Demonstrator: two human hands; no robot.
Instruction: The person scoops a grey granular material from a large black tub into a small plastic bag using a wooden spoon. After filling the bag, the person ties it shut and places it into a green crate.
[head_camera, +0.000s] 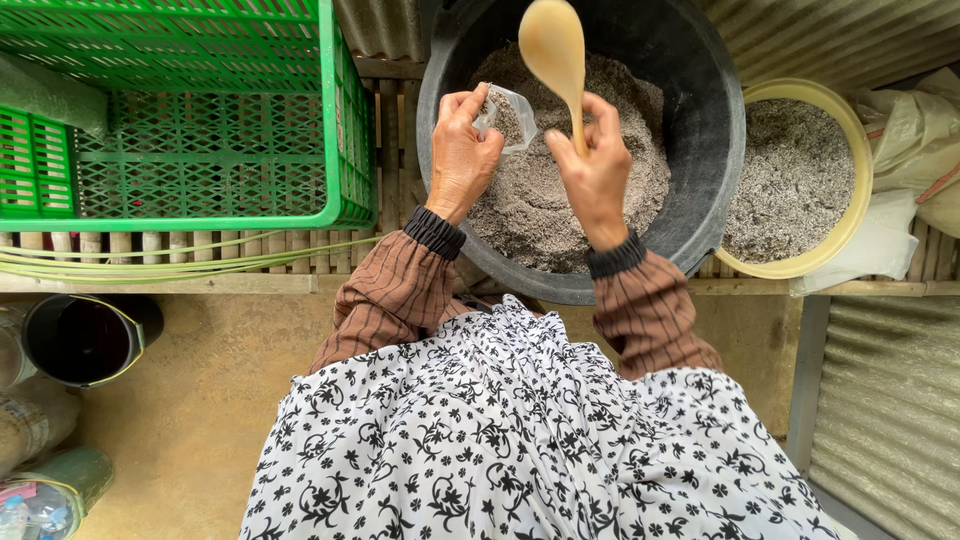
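— What's around you there?

— A green plastic crate (200, 120) sits to my left on the slatted bench (390, 130), just beside the big black tub (700, 130) I'm working over. To my right a yellow basin (850, 215) touches the tub, filled with the same grey, grainy mix. Beyond it lie pale sacks (915, 140). A few thin green canes (150, 262) run along the bench edge under the crate.

— Anything in your way?

— Nothing between my hands and the tub. My own patterned skirt fills the lower view, so I can't see what is under the bench in front of me.

— And your hands?

— My left hand (458, 155) pinches the rim of a small clear bag (508, 115), partly filled with the grey mix, held above the mix in the tub. My right hand (597, 170) is closed around the handle of a wooden spoon (553, 50), bowl up, just beside the bag's mouth.

— What's the place like?

— Bare, sandy-brown floor (200, 400) below, corrugated metal sheeting (890, 400) at the right and behind the tub. A black bucket (85, 338) stands on the floor to my left, with some cans or bottles at the edge, too cut off to identify.

— Count it for me

— One crate, one tub, one basin, one bag, one spoon, one bucket, two hands
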